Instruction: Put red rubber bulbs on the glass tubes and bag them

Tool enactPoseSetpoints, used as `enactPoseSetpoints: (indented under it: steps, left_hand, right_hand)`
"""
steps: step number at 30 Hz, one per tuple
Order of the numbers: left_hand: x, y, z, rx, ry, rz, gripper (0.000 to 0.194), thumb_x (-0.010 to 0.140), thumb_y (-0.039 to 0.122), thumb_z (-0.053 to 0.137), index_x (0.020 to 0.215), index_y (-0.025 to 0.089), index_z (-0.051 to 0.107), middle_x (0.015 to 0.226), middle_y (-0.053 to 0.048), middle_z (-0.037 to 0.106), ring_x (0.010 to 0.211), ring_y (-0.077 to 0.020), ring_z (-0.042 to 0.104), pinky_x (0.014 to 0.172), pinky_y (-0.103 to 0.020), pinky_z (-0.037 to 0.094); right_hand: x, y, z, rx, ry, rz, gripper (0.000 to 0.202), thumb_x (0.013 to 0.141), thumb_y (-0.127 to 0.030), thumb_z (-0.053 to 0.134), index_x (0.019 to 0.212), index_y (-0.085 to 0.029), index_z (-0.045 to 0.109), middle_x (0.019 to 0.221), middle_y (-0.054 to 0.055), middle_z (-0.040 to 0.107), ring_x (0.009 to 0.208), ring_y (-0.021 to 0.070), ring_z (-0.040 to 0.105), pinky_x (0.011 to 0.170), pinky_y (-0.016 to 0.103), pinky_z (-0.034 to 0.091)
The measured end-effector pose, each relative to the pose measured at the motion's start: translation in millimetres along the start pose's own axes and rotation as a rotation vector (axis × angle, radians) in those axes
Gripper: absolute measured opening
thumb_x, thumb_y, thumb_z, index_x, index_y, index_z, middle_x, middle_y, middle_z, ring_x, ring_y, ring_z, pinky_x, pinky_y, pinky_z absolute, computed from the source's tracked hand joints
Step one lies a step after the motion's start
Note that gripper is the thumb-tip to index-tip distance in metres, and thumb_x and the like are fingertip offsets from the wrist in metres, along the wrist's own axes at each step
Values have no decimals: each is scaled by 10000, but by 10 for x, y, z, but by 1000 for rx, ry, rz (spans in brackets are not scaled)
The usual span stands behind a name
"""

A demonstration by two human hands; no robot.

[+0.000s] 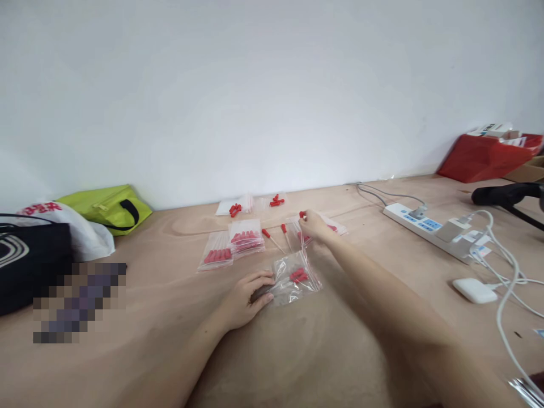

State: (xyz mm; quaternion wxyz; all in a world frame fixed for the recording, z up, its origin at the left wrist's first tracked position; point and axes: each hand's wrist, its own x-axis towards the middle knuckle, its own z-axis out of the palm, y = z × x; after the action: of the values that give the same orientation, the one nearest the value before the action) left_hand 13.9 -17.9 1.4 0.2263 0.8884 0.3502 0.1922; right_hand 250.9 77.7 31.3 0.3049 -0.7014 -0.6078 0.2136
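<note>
My left hand (pixel 249 297) rests on the table with curved, spread fingers, its fingertips at the left edge of a clear plastic bag (pixel 283 294). Inside or on that bag lie red pieces (pixel 298 276). Farther right and back, my right hand (pixel 313 226) has its fingers closed on a small red piece (pixel 302 215), above a bag with red pieces (pixel 335 228). Two red-tipped sticks (pixel 284 229) lie between the bags. To their left are stacked bags of red pieces (pixel 246 238) and another filled bag (pixel 217 255). Loose red pieces (pixel 235 210) and more red pieces (pixel 276 200) sit near the wall.
On the left are a yellow-green bag (pixel 106 207), a white bag (pixel 91 241) and a black bag (pixel 38 260). A power strip (pixel 425 229), white cables, a white charger (pixel 474 290) and a red bag (pixel 484 157) occupy the right.
</note>
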Motion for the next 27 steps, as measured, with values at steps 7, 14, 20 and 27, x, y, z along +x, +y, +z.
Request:
enactPoseSetpoints:
  steps: [7,14,20,27]
  left_hand:
    - [19,-31,29,2,2,-7,235,816,252,496,1027,225,597,1177,-51,554,1105,-188,496,943,-357,404]
    - [5,-43,35,21,2,-1,249,827,250,477,1044,251,599,1184,-40,549,1108,-184,494,939,-362,410]
    - [1,-68,49,14,12,13,250,828,248,476,1043,238,601,1170,-48,556,1103,-185,497,932,-353,416]
    - [13,-50,41,-10,3,-17,236,822,251,476,1017,231,608,1171,-50,556,1096,-186,504,929,-351,413]
  right_hand:
    - [-481,630,-209,950,145,-46,187,718,-346,490,824,-191,490,602,-53,539,452,77,480,481,221,405]
    - [-685,811,-23,1109,247,16,312,672,-392,587,872,-226,417,605,-75,554,441,76,498,435,201,388]
    - [-757,722,36,1075,230,27,324,668,-400,577,873,-226,395,643,-73,564,447,78,513,433,211,410]
    - [-850,595,96,1174,197,77,421,626,-378,629,896,-247,334,630,-82,585,495,106,560,497,254,475]
